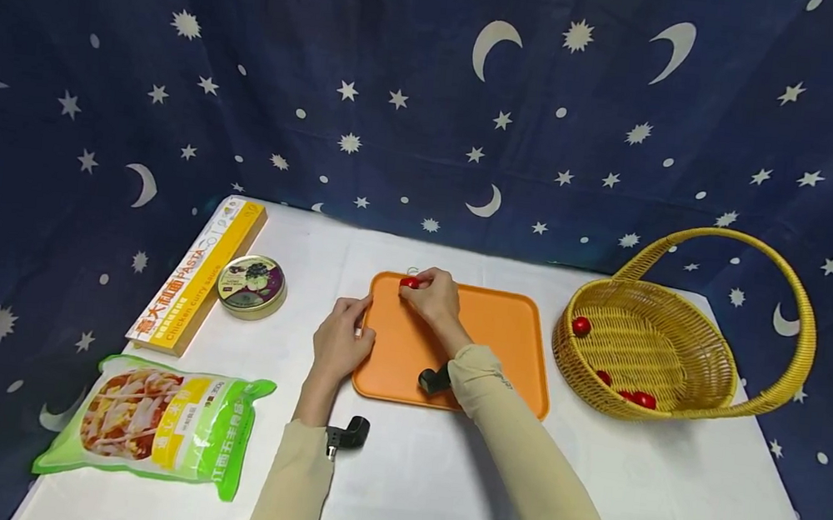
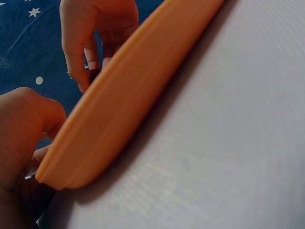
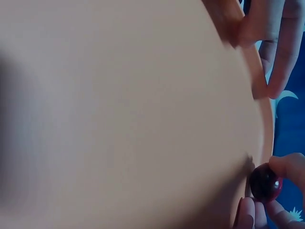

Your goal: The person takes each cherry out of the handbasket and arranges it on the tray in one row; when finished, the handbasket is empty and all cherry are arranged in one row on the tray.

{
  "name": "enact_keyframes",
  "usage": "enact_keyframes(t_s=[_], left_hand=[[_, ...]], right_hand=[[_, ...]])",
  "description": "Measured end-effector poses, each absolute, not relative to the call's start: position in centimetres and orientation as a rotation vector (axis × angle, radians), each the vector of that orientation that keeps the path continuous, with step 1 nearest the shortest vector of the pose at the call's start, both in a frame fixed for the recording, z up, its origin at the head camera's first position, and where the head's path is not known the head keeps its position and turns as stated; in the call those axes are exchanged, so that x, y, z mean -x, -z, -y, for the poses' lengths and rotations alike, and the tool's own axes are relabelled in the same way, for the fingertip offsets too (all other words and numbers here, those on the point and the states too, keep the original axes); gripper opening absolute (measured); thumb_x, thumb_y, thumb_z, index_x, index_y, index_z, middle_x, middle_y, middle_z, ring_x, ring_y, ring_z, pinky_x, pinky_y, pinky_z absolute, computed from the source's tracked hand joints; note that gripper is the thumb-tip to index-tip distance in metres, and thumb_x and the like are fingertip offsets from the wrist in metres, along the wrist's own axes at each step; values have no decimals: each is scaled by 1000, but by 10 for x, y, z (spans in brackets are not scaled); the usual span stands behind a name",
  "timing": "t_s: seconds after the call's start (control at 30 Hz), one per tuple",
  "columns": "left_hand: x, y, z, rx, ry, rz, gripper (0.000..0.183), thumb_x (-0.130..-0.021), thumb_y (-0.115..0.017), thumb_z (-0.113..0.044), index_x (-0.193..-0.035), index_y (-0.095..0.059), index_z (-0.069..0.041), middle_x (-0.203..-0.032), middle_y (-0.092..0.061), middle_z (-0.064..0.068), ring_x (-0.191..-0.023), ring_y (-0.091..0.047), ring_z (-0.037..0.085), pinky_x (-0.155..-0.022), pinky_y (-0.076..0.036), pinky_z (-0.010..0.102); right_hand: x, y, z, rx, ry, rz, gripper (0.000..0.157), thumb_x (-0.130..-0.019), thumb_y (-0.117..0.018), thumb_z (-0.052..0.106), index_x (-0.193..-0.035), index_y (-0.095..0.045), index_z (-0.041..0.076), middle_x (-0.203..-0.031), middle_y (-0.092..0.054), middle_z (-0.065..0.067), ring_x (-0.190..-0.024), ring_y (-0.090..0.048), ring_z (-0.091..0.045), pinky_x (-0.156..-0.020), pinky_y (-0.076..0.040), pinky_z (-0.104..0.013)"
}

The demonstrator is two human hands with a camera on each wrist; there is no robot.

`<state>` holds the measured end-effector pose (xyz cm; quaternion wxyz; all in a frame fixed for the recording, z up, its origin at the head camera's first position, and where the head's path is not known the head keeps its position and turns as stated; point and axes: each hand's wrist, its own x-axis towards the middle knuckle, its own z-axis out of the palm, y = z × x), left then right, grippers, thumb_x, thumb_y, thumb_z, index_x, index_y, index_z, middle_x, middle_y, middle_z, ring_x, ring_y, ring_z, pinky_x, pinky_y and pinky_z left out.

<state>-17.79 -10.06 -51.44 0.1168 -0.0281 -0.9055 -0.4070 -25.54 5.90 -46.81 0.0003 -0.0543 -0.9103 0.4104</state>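
At the far left part of an orange tray (image 1: 484, 342), my right hand (image 1: 437, 297) pinches a cherry tomato (image 1: 409, 282) between thumb and fingertips. The right wrist view shows this glossy, dark red cherry tomato (image 3: 266, 182) close by the tray's rim. My left hand (image 1: 341, 341) holds the tray's left edge, its thumb over the rim and its fingers along the outside. In the left wrist view that hand (image 2: 24, 136) is at the tray's corner, partly hidden behind the wall (image 2: 109, 119).
A yellow wicker basket (image 1: 709, 347) with a tall handle stands at right, several red cherry tomatoes (image 1: 581, 326) inside. To the left lie a pasta box (image 1: 200, 277), a round tin (image 1: 251, 288) and a green food bag (image 1: 152, 423). A dark starry cloth (image 1: 421, 59) hangs behind the white table.
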Motion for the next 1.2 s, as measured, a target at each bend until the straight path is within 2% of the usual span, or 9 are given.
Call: enact_keyframes(t_s=[0.27,0.67,0.87,1.07,1.2], left_hand=[[178,514,99,97,1182,2646,56,-78,-62,-10,-134,-62,-6,-112,-60,11,-77,-54,21,-65,-42,38],[176,518,96,75,1208,2657,56,-78,-61,-11,-135,-61,-7,-115,-60,11,-79,-55,23,-68,-43,40],[176,517,97,65,1204,2661,57,-78,-61,-11,-135,-61,-7,-116,-59,12,-80,-55,24,-68,-43,41],[177,514,98,67,1211,2668,57,-79,-60,-11,-135,-60,-5,-116,-59,13,-80,-55,24,-68,-42,40],[176,512,99,72,1198,2661,56,-79,-61,-11,-134,-61,-4,-115,-59,14,-79,-54,24,-68,-41,40]], right_hand=[[254,464,-64,239,-1277,2870,34,-73,-84,30,-94,-72,6,-82,-69,-7,-79,-63,-25,-69,-47,-36],[252,464,-73,236,-1311,2902,27,-77,-81,24,-94,-72,5,-83,-69,-9,-79,-62,-26,-70,-45,-34],[253,457,-80,209,-1313,2893,31,-77,-79,26,-98,-72,5,-89,-70,-9,-82,-63,-25,-71,-46,-35],[258,430,-116,132,-1297,2842,36,-82,-75,25,-108,-71,1,-94,-70,-14,-80,-66,-28,-71,-48,-35],[262,407,-156,100,-1236,2803,33,-85,-72,22,-107,-71,-2,-95,-70,-20,-83,-65,-31,-71,-47,-34]])
